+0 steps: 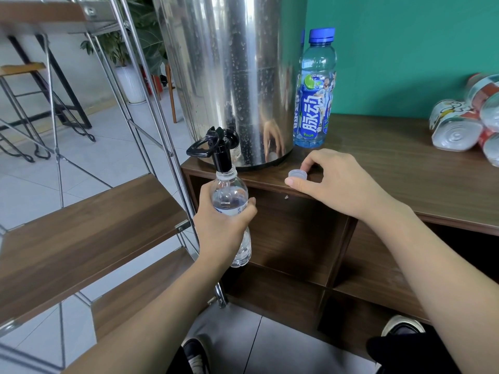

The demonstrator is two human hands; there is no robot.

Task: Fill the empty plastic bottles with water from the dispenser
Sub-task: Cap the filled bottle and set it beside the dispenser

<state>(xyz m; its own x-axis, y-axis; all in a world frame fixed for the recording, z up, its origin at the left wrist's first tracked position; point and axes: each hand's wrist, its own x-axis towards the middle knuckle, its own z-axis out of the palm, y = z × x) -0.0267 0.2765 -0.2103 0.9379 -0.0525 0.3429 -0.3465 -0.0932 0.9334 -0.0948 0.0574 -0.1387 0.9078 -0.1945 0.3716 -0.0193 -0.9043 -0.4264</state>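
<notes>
Bottle (229,201) gripped in left hand (221,225) fingers under tap (220,147); right hand (332,179) fingers pinch cap (297,174).

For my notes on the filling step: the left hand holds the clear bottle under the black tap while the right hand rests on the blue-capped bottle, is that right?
Not quite. In the head view the right hand pinches the loose cap on the cabinet top; the blue-capped bottle stands untouched.

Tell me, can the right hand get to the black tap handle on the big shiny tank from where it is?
Probably yes. The right hand only pinches the small cap on the cabinet top. The tap handle sits just to its left with nothing between, but the hand would likely have to let go of the cap first.
</notes>
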